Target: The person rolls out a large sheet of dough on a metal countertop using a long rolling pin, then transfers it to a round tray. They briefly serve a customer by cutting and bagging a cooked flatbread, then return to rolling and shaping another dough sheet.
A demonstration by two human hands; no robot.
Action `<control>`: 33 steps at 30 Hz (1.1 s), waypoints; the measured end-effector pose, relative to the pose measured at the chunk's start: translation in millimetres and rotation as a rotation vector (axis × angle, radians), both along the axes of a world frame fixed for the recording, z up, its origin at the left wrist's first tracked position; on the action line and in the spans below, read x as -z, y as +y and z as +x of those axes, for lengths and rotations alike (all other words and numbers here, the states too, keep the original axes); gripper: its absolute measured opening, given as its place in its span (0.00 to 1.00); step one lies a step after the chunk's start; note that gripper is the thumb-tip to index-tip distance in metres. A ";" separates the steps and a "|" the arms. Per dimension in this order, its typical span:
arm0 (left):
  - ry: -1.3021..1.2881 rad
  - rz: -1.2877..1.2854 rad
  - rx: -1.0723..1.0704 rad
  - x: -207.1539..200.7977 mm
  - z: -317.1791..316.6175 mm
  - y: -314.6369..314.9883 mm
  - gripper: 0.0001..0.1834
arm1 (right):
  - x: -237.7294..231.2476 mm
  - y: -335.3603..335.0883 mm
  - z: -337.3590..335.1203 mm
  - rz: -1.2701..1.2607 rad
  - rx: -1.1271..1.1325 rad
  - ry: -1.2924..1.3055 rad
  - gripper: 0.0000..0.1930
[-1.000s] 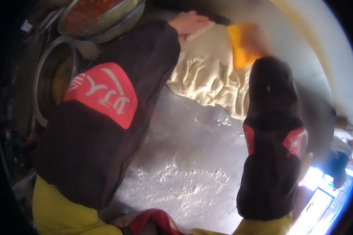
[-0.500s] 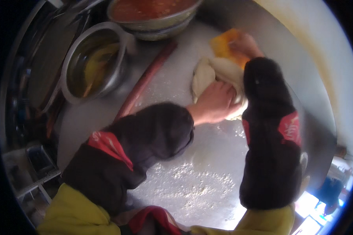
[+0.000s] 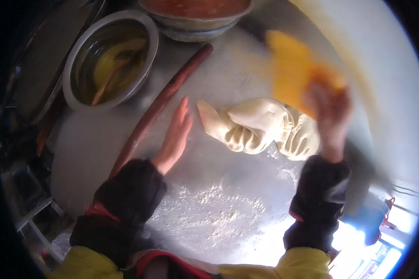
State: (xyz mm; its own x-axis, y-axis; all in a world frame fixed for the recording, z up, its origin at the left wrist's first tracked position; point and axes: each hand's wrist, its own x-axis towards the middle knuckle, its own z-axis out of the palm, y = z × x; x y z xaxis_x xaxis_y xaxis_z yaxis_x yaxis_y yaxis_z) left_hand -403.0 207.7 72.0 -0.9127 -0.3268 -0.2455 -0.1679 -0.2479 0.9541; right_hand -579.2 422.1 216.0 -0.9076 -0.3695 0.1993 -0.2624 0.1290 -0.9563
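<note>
A folded, creased lump of pale dough [image 3: 258, 123] lies on the grey metal worktop [image 3: 237, 179], one pointed flap toward the left. My left hand [image 3: 174, 132] is off the dough, stretched out flat between it and a long reddish-brown rolling pin [image 3: 160, 102], holding nothing. To the dough's upper right, my right hand [image 3: 329, 109] grips a flat yellow dough scraper [image 3: 287, 65]; both are smeared by motion. The scraper's lower edge overlaps the dough's far right side in view; whether they touch I cannot tell.
Loose white flour [image 3: 214, 209] is scattered near me. At the upper left stands a metal bowl [image 3: 69, 76] with yellowish liquid and a wooden-handled utensil [image 3: 106, 88]. A larger bowl [image 3: 193, 23] of red contents sits at the back. A pale wall [image 3: 381, 69] rises on the right.
My left hand has let go of the dough and moved left beside the rolling pin. My right hand has drawn the scraper nearer and to the right. The dough now lies more spread out sideways.
</note>
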 end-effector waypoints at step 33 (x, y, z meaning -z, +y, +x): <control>0.634 -1.400 0.537 -105.8 54.9 124.8 0.30 | 27.7 63.3 57.5 1.066 0.024 0.338 0.18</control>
